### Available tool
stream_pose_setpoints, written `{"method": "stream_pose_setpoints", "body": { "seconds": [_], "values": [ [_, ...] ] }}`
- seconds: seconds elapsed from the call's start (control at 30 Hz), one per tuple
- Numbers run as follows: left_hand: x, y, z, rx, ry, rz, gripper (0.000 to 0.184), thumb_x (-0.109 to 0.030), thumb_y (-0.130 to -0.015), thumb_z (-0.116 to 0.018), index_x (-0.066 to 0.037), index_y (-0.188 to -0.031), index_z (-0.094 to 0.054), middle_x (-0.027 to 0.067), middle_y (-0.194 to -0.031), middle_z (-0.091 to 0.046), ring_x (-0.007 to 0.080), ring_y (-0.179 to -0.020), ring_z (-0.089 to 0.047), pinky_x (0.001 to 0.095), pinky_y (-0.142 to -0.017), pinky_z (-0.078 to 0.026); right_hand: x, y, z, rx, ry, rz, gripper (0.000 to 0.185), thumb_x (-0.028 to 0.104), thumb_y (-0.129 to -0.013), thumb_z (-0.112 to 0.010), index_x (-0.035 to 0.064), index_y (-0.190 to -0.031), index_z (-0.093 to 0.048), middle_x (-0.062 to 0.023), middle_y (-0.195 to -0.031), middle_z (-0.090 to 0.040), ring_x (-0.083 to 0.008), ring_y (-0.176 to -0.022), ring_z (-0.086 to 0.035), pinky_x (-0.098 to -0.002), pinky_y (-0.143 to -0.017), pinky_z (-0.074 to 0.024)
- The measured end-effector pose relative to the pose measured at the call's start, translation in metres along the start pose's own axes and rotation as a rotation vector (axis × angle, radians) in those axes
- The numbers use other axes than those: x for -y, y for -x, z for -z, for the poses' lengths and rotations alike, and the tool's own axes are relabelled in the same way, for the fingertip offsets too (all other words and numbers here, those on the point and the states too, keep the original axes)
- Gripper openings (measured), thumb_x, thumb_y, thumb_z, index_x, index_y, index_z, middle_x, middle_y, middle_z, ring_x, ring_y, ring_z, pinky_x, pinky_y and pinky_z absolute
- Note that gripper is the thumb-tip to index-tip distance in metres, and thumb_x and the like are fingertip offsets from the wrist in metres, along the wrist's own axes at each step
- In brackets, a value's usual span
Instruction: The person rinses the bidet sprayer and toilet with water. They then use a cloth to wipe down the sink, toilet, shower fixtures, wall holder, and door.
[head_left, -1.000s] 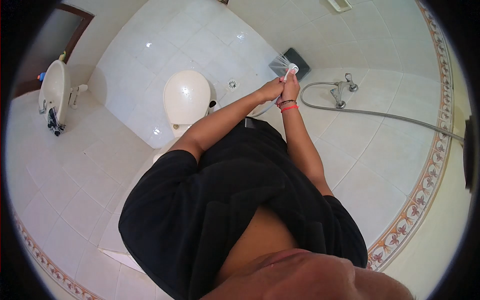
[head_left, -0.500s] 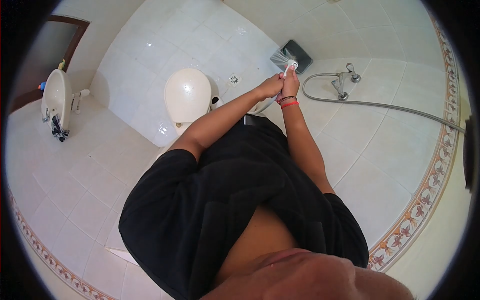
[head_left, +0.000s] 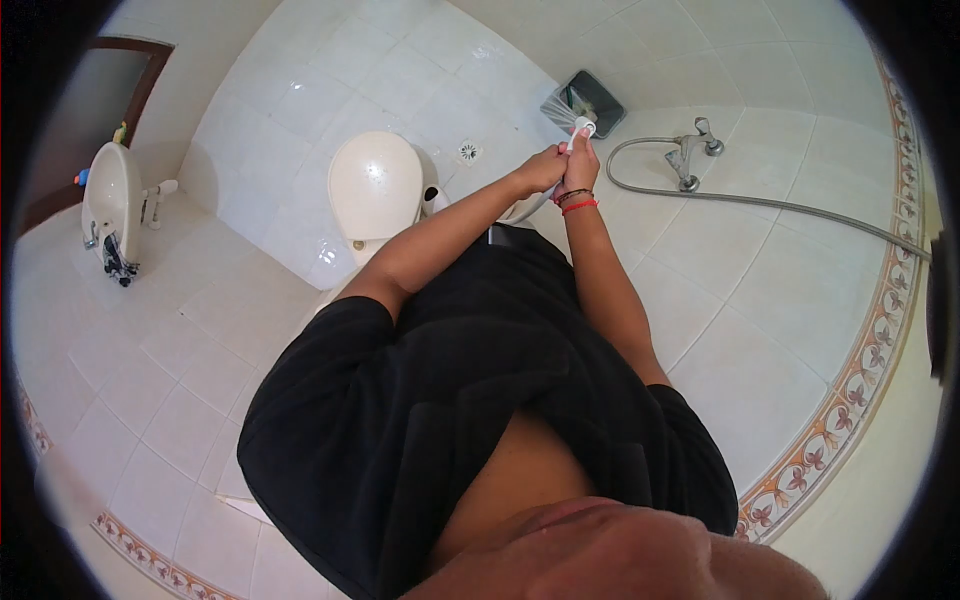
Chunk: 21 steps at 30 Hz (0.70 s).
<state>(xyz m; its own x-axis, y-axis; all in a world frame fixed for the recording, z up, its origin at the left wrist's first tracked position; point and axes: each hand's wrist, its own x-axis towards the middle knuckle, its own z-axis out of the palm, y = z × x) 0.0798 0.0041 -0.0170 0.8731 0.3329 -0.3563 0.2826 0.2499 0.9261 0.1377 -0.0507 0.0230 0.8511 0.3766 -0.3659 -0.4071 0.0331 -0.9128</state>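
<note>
My right hand (head_left: 577, 170), with red and dark bands at the wrist, is closed round the handle of a white hand shower (head_left: 586, 127). Pressed against it from the left is my left hand (head_left: 541, 170), its fingers curled at the handle; their exact grip is partly hidden. Water fans out from the shower head toward the upper left, over a grey bin (head_left: 605, 108) standing in the corner. Something pale and greenish lies inside the bin. A hose (head_left: 535, 207) runs down from beneath my hands toward my dark clothing.
A toilet with its lid down (head_left: 376, 185) stands left of my forearms, close to a floor drain (head_left: 468, 152). Wall taps (head_left: 690, 160) with a metal hose (head_left: 800, 208) are on the right. At far left is a washbasin (head_left: 112, 200). The floor tiles (head_left: 300, 130) look wet.
The view has shifted very slightly. Both hands keep the hand shower in nearly the same place, and water still sprays over the bin.
</note>
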Motion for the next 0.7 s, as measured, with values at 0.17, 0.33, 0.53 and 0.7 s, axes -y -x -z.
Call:
{"method": "stream_pose_setpoints", "body": {
  "seconds": [0.17,0.33,0.53,0.7],
  "values": [
    [-0.013,0.011,0.005,0.030,0.044,0.128,0.060,-0.040,-0.100,-0.040,0.002,-0.141,-0.050,0.0263,-0.137,-0.058,0.0363,-0.127,-0.057,0.0402,-0.106,-0.042,-0.010,-0.006,0.002,-0.039,-0.004,-0.007,0.045,0.043,-0.104,-0.056,0.0012,-0.118,-0.064,0.0016,-0.079,-0.055,-0.0082,-0.068,-0.051,-0.0252,-0.063,-0.0454],
    [-0.013,0.019,0.003,0.049,0.022,0.068,0.056,-0.041,-0.103,-0.038,0.003,-0.136,-0.051,0.0134,-0.109,-0.067,0.0187,-0.085,-0.062,0.0329,-0.068,-0.049,-0.009,0.002,0.005,-0.051,0.021,-0.025,0.045,0.045,-0.103,-0.056,0.0017,-0.114,-0.065,0.0005,-0.079,-0.056,-0.0087,-0.069,-0.051,-0.0255,-0.064,-0.0453],
    [-0.005,0.020,0.000,0.089,0.084,0.127,0.062,-0.040,-0.101,-0.040,0.004,-0.143,-0.047,0.0251,-0.140,-0.056,0.0342,-0.128,-0.056,0.0395,-0.106,-0.042,-0.019,0.001,0.014,-0.067,0.078,-0.002,0.046,0.046,-0.102,-0.057,0.0018,-0.112,-0.065,0.0001,-0.077,-0.056,-0.0094,-0.069,-0.051,-0.0260,-0.064,-0.0449],
    [-0.003,0.022,-0.001,0.076,0.090,0.138,0.062,-0.040,-0.101,-0.039,0.003,-0.144,-0.046,0.0245,-0.139,-0.056,0.0330,-0.127,-0.056,0.0397,-0.106,-0.042,-0.025,0.001,0.017,-0.095,0.063,0.005,0.047,0.046,-0.102,-0.058,0.0008,-0.111,-0.065,-0.0001,-0.080,-0.057,-0.0097,-0.071,-0.052,-0.0268,-0.066,-0.0453]
  ]
}}
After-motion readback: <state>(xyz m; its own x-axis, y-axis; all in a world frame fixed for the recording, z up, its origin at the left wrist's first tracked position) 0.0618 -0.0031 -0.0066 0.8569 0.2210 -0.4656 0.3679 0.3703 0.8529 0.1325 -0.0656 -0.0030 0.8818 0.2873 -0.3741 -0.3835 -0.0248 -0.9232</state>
